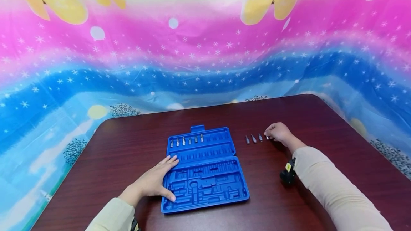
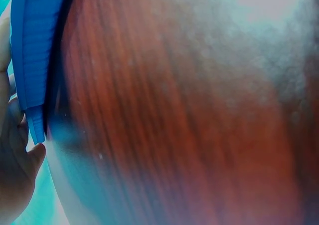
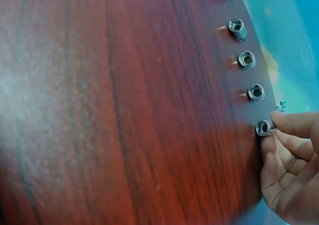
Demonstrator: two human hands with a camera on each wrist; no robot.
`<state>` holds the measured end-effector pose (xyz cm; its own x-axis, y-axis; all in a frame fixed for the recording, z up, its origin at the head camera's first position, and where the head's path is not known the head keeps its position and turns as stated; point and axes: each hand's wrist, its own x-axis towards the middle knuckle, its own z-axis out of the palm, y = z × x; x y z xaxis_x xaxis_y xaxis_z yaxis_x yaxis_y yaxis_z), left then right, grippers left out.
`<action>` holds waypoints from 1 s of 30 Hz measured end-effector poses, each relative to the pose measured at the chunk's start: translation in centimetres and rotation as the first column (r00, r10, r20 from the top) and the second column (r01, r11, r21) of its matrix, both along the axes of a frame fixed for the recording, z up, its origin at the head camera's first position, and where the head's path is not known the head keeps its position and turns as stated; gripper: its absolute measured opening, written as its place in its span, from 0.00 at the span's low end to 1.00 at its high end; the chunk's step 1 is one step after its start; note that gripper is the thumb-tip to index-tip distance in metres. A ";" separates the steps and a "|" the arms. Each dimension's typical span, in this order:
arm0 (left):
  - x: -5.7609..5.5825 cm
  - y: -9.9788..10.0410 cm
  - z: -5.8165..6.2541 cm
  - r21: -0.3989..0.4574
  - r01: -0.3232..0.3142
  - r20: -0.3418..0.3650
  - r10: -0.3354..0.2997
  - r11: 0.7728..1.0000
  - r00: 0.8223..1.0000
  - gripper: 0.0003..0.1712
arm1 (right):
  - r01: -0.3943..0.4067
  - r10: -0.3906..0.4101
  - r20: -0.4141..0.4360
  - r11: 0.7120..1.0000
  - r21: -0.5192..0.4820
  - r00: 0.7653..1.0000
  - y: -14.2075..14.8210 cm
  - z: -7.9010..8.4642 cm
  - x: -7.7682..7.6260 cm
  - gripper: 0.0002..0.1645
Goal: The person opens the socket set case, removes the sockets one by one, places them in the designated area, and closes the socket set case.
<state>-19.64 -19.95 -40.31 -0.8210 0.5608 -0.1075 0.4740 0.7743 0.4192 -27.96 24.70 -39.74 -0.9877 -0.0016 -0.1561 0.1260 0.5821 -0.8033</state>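
A blue plastic tool case (image 1: 221, 199) lies unfolded on the table, its molded slots facing up. Several metal bit sockets (image 1: 183, 141) stand in a row at the left of its upper half. My left hand (image 1: 152, 183) rests on the case's left side, fingers spread over the hinge area and thumb over the lower half. To the right of the case, my right hand (image 1: 280, 133) pinches a bit socket (image 3: 264, 128) between thumb and fingers. It is at the right end of a row with three others, the nearest being a bit socket (image 3: 256, 92) lying beside it.
The dark red wooden table (image 1: 135, 142) has rounded far corners. Behind it hangs a colorful printed cloth (image 1: 205, 52) with snowflakes. A black wrist camera (image 1: 287, 172) sits under the right sleeve, close over the tabletop.
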 end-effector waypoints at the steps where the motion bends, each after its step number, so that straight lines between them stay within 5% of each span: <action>1: 0.0 0.0 0.0 0.001 -0.001 -0.002 0.001 1.000 1.000 0.64 | 0.002 -0.002 -0.003 1.000 0.002 1.000 0.0 0.0 0.0 0.11; 30: 0.2 0.0 0.1 0.016 0.012 0.000 -0.012 1.000 1.000 0.62 | 0.013 -0.013 -0.018 0.999 -0.042 1.000 -0.1 0.3 0.9 0.12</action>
